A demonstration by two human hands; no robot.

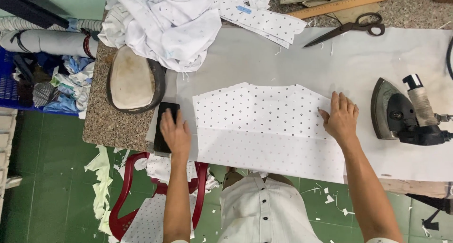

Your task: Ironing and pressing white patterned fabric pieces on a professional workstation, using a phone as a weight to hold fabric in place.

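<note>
The left hand [175,133] is resting on a phone [165,126] at the table edge. Just to its right a folded cloth piece [264,129] is lying, and the right hand [340,118] is pressing on the far end of this piece. Further right of that hand an iron [401,113] is standing. Behind the right hand, scissors [347,28] and a ruler [344,3] are lying. Behind the left hand a pad [132,80] and a heap of cloth [165,21] are sitting.

Matt dotted cloth panel [264,125]; glossy black block [165,125], perhaps plastic; speckled stone tabletop [104,125].
</note>
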